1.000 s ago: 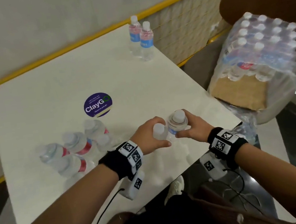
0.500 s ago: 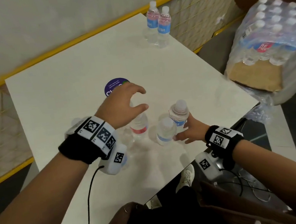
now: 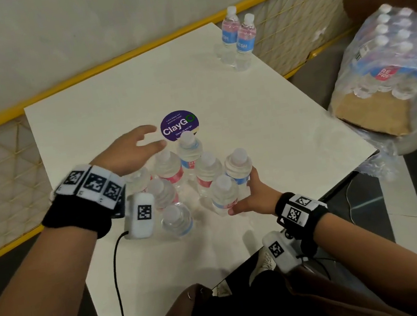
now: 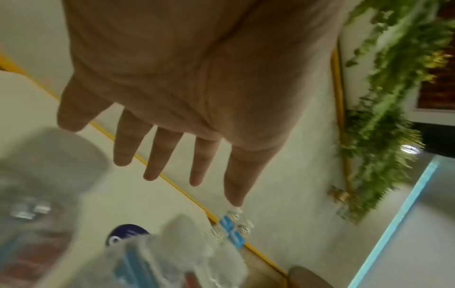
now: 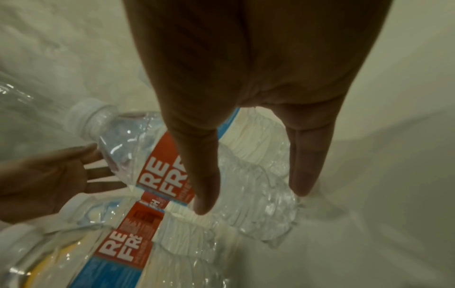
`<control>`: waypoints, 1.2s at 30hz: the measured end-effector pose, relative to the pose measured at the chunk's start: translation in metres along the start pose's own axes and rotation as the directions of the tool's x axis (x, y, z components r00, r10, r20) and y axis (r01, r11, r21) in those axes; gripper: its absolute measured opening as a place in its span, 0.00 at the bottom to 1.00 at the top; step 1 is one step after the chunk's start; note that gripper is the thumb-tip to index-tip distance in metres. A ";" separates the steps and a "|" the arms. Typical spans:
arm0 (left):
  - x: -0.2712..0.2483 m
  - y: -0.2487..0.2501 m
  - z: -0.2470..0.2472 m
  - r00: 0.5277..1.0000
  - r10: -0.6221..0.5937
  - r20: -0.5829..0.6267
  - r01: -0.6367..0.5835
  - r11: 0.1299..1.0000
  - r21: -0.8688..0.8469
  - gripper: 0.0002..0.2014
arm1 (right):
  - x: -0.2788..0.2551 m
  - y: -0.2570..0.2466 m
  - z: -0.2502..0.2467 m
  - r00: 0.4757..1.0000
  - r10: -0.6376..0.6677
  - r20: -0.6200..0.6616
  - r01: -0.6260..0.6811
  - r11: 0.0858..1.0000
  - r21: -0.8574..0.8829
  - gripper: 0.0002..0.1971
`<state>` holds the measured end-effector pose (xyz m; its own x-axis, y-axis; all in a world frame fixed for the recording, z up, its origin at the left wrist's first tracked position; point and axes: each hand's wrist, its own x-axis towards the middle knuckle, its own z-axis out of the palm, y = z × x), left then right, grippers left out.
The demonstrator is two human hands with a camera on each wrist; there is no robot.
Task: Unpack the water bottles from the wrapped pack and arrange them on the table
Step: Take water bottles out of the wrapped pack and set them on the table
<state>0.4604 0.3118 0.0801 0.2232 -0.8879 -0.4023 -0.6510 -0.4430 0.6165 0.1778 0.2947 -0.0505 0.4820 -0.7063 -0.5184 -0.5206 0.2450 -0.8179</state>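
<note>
Left hand (image 3: 131, 153) lifted off — right hand (image 3: 254, 194) steadies bottles (image 3: 223, 193).

**Bottles clustered between the hands**

Eight clear water bottles (image 3: 191, 176) with white caps and red-and-blue labels stand upright, bunched just beneath the left fingers (image 3: 144, 133); the two nearest touch the right fingers (image 3: 252, 181). The wrapped pack (image 3: 390, 60) lies tilted, well beyond them.

Bottle cluster (image 3: 192, 182) mid-table (image 3: 268, 149); wrapped pack (image 3: 390, 63) right of it.
</note>
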 end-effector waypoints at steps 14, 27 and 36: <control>-0.015 -0.074 0.030 0.962 -0.226 0.152 0.249 0.504 -0.827 0.25 | 0.013 -0.020 0.045 0.996 -0.080 0.039 0.079 0.997 0.013 0.64; -0.008 -0.080 0.024 0.968 -0.221 0.115 0.234 0.647 -0.726 0.19 | 0.020 -0.035 0.075 0.987 -0.130 0.096 0.125 0.991 0.052 0.62; -0.003 -0.020 -0.018 0.990 0.138 0.025 -0.137 0.990 -0.004 0.24 | 0.021 -0.040 0.076 0.985 -0.144 0.090 0.142 0.989 0.035 0.60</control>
<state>0.4857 0.3211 0.0811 0.1135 -0.9370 -0.3303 -0.6728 -0.3171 0.6684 0.2624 0.3210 -0.0479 0.6135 -0.6716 -0.4154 -0.4222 0.1656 -0.8913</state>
